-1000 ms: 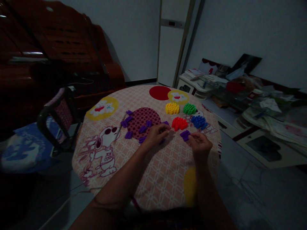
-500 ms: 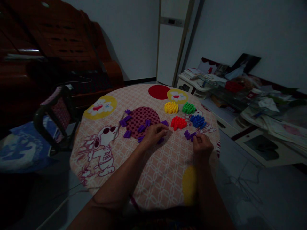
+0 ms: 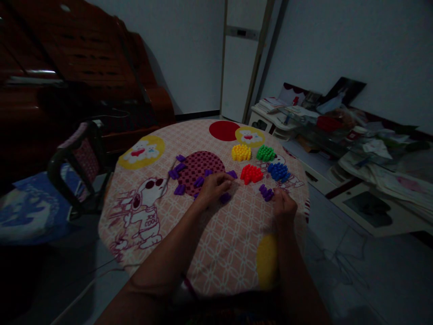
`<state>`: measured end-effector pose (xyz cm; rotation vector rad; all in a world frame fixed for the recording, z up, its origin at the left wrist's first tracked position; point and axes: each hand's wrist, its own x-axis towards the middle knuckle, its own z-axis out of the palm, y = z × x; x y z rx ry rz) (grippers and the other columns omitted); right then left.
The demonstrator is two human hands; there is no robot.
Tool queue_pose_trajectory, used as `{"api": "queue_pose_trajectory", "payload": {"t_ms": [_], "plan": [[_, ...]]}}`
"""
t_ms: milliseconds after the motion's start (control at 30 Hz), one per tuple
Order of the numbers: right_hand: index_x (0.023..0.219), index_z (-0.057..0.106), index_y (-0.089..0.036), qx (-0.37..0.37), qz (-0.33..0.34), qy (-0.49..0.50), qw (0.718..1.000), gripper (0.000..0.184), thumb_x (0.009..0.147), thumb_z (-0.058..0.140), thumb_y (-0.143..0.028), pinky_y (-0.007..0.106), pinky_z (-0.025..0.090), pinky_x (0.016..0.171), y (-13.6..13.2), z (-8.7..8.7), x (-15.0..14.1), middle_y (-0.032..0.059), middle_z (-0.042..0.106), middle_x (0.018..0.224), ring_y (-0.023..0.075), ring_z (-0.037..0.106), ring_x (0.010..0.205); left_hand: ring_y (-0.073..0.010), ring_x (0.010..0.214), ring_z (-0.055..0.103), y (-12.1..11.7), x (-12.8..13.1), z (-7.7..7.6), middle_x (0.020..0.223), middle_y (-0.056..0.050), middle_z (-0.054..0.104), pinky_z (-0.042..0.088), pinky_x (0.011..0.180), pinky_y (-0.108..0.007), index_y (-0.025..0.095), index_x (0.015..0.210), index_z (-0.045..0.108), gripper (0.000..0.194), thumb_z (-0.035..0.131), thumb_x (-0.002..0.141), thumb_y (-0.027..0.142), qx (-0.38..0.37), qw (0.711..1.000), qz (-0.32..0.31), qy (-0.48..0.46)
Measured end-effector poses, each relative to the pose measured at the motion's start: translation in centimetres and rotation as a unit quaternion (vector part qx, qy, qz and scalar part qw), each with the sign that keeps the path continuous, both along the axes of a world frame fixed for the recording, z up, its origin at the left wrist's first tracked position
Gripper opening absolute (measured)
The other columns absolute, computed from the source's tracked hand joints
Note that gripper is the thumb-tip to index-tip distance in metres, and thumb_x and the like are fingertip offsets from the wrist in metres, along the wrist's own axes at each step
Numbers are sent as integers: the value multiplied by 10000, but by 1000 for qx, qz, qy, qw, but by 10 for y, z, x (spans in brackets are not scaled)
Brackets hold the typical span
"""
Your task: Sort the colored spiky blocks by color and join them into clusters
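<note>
My right hand (image 3: 284,206) is closed in a pinch at the right end of a small row of purple plastic blocks (image 3: 266,192). The fingertips touch the end block of that row. Over the dark red checked circle's right side, my left hand (image 3: 214,187) hangs low with fingers stretched out and a little apart; I see nothing in them. Around it lie loose purple blocks, one (image 3: 232,174) past the fingertips and one (image 3: 225,197) under the hand. Several others, such as a purple block (image 3: 179,189), lie farther left.
Beyond my right hand stand clusters of yellow (image 3: 241,152), green (image 3: 265,153), red (image 3: 251,174) and blue pieces (image 3: 278,172). The round table has a patterned cloth (image 3: 223,243). A chair (image 3: 81,167) is at left, a cluttered cabinet (image 3: 365,198) at right.
My left hand has shifted slightly left and its fingers have loosened. At the right, the end purple block now sits closer in the row, and my right hand has turned a little.
</note>
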<state>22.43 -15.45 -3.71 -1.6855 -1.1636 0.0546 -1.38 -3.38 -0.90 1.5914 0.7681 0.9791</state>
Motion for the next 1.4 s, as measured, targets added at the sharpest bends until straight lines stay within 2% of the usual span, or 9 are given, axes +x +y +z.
{"api": "queue_pose_trajectory", "payload": {"t_ms": [133, 300, 567, 833, 1000, 1100, 1200, 1333, 1400], "plan": [[878, 712, -153, -10, 7, 6, 1000, 453, 972, 424, -490, 294, 433, 677, 0, 1, -1, 57, 694, 765, 190, 613, 712, -132, 606, 570, 6, -7, -2, 689, -19, 641, 447, 594, -242, 150, 907, 695, 223, 610, 816, 335, 21, 999, 29, 18], [896, 718, -141, -10, -2, 9, 1000, 460, 960, 445, -505, 294, 433, 657, 2, -4, 3, 62, 696, 745, 194, 613, 698, -152, 651, 596, 6, -16, 4, 742, -31, 685, 421, 631, -253, 166, 924, 710, 194, 554, 834, 238, 141, 967, 91, 191], [822, 703, -146, -13, -24, 18, 999, 470, 954, 437, -511, 290, 417, 602, 3, -6, 5, 43, 663, 656, 179, 577, 609, -234, 719, 638, -9, -6, 11, 758, -92, 707, 424, 677, -301, 185, 770, 732, 120, 760, 733, 296, 181, 887, -17, 424], [854, 716, -133, -15, -25, 50, 998, 496, 928, 443, -540, 301, 428, 588, 6, -10, 8, 59, 681, 655, 190, 588, 587, -215, 708, 621, -6, -1, 0, 746, -62, 691, 427, 697, -306, 192, 766, 739, 66, 711, 764, 252, 162, 917, -57, 360], [856, 716, -137, -7, -19, 38, 999, 487, 946, 433, -523, 299, 431, 600, 4, -6, 5, 51, 677, 666, 184, 582, 596, -278, 913, 639, 4, 8, 1, 995, -129, 695, 463, 797, -353, 179, 971, 739, 193, 694, 787, 211, 187, 925, 42, 329], [842, 713, -135, -2, -22, 34, 999, 493, 948, 436, -528, 292, 424, 590, 4, -6, 4, 46, 664, 656, 179, 579, 598, -280, 1063, 610, 15, 20, 6, 1137, -135, 664, 465, 912, -362, 188, 1077, 714, 279, 663, 804, 165, 201, 926, 63, 312], [844, 719, -132, 1, -21, 35, 999, 505, 951, 436, -537, 288, 423, 581, 5, -10, 7, 48, 661, 647, 179, 579, 596, -268, 1088, 600, 30, 32, 7, 1110, -124, 676, 459, 961, -353, 179, 1043, 714, 250, 686, 794, 181, 213, 911, 53, 349], [876, 728, -127, 3, -10, 44, 999, 514, 949, 442, -549, 292, 442, 590, 6, -13, 9, 61, 682, 678, 190, 604, 628, -274, 1046, 627, 44, 40, 5, 1039, -129, 703, 473, 897, -333, 175, 1007, 724, 207, 682, 811, 226, 223, 869, 74, 435], [886, 726, -128, 2, -7, 46, 999, 507, 953, 438, -540, 295, 449, 604, 5, -13, 9, 65, 693, 703, 191, 612, 644, -285, 1029, 644, 46, 40, 6, 1025, -135, 716, 479, 862, -331, 174, 1027, 728, 251, 708, 794, 266, 213, 867, 83, 443]]}}
